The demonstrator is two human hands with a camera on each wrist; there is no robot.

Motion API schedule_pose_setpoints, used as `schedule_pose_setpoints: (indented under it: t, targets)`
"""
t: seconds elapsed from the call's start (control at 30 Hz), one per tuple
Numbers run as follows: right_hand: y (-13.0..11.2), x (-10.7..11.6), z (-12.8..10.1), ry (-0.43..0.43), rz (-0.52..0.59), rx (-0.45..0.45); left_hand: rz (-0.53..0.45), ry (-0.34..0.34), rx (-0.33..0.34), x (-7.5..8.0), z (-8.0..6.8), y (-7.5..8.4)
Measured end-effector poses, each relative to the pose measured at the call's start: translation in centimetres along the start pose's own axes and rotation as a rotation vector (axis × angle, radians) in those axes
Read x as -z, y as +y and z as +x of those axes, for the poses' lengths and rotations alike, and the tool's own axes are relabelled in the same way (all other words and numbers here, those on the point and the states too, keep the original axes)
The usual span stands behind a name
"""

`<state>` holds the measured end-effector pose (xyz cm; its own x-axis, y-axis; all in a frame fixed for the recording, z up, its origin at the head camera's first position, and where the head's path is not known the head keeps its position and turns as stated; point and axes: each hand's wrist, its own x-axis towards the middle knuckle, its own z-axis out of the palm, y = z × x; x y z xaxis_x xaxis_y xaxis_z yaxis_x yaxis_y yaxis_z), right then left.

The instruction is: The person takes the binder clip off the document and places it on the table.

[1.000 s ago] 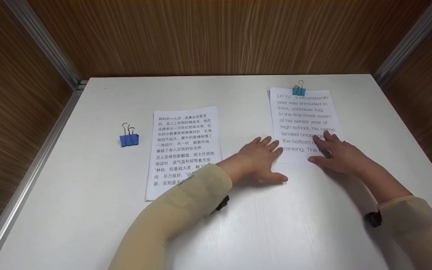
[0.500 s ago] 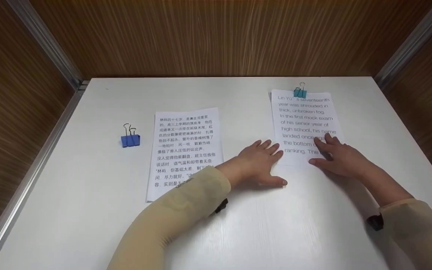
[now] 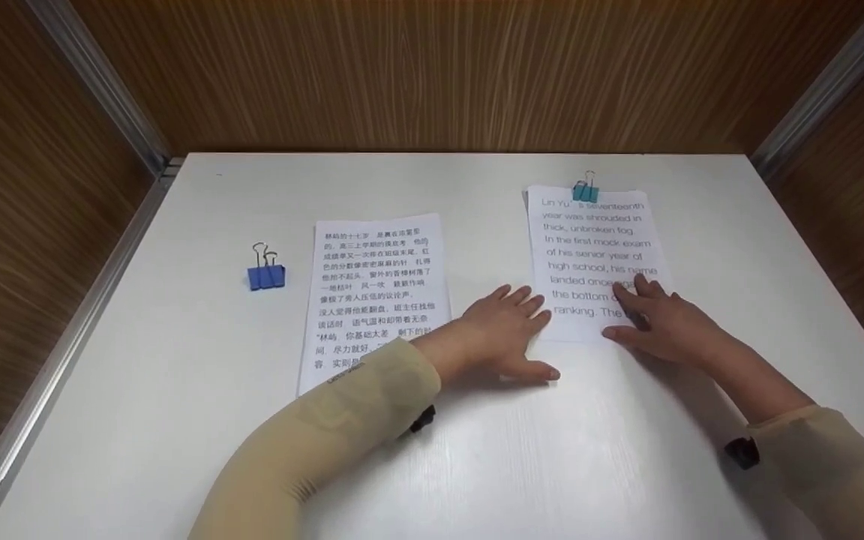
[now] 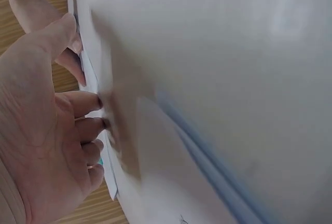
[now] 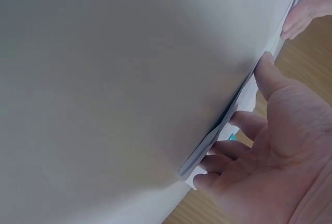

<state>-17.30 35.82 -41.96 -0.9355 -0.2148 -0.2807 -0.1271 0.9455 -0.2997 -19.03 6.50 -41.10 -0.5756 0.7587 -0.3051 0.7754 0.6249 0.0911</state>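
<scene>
A sheaf of paper with English text (image 3: 597,247) lies at the right of the white table (image 3: 177,420), held at its top edge by a teal binder clip (image 3: 586,190). My right hand (image 3: 657,319) lies flat on its lower part, fingers spread. My left hand (image 3: 511,334) rests flat on the table with its fingertips at the sheaf's lower left corner. In the left wrist view the left hand (image 4: 57,130) touches the paper's edge (image 4: 98,105). In the right wrist view the right hand (image 5: 259,146) presses on the paper (image 5: 218,130).
A second sheaf with Chinese text (image 3: 376,292) lies left of centre, partly under my left forearm. A blue binder clip (image 3: 266,274) stands by itself further left. Wood panel walls (image 3: 432,75) enclose the table on three sides.
Both hands and the English sheaf have slid a little to the left and toward me. The Chinese sheaf and the blue clip keep their places.
</scene>
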Motion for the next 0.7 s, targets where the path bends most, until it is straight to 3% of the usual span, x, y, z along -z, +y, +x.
schedule_pose_setpoints:
  t: [0.4, 0.7]
  targets:
    - [-3.7, -1.6, -0.7, 0.028, -0.039, 0.062, -0.010, -0.004, -0.011, -1.1, -4.2, -1.0]
    - [-5.8, -2.7, -1.5, 0.071, -0.056, 0.105, -0.080, 0.021, -0.025, -2.2, -7.1, -1.4]
